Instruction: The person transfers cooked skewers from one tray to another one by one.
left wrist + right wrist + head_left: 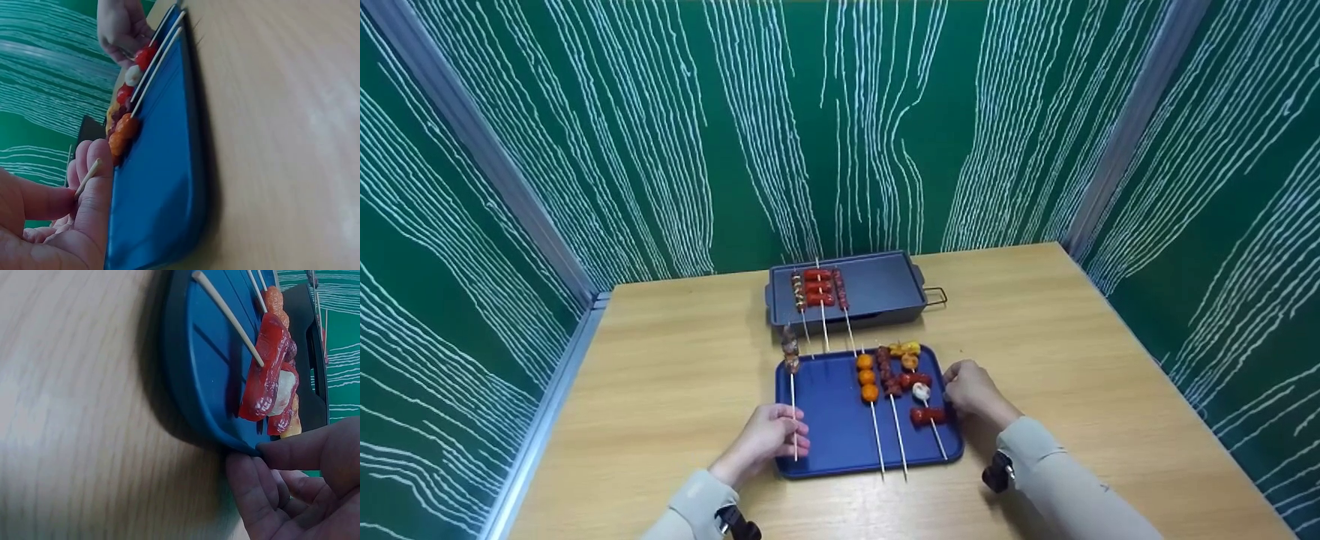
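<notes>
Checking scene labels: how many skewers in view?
7: left hand holds one skewer; blue tray has orange skewer, dark-red skewer, mixed skewer; grey grill holds left skewer, middle skewer, right skewer.

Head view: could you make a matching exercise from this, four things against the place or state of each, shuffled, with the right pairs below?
Things
1. Left hand
2. Grill
3. Orange skewer
4. Right hand

Places or states
A. Lying on the blue tray, its stick crossing the near rim
B. Pinching the tray's edge
C. Holding the brown skewer
D. Beyond the tray, with three skewers on top

Pairs: 1-C, 2-D, 3-A, 4-B
</notes>
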`<action>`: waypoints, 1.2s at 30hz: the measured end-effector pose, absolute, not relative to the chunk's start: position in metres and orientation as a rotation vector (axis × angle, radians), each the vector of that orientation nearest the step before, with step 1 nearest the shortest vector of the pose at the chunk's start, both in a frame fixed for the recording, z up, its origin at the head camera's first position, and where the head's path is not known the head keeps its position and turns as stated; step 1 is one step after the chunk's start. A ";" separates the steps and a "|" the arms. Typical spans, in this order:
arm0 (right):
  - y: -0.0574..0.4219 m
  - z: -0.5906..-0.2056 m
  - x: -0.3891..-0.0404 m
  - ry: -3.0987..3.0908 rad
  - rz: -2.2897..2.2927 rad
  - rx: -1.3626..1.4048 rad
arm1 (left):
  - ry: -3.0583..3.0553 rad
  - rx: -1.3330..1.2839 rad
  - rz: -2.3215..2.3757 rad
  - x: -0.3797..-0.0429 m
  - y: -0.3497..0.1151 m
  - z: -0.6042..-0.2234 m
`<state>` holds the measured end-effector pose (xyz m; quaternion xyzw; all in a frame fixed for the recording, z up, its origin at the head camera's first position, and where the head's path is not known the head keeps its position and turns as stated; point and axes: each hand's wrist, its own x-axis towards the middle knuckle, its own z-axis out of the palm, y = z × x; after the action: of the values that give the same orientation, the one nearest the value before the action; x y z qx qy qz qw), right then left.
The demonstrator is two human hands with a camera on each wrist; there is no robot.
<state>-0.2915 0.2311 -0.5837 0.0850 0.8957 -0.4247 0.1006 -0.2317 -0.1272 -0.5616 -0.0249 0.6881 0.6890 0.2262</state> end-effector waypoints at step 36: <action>0.232 -0.581 -0.290 2.642 -1.267 0.231 | 1.827 -0.118 1.847 -0.227 -0.071 -0.570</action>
<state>-0.2901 0.2317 -0.5809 0.0783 0.8942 -0.4289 0.1011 -0.2272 -0.0706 -0.5695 -0.0439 0.6769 0.6845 0.2671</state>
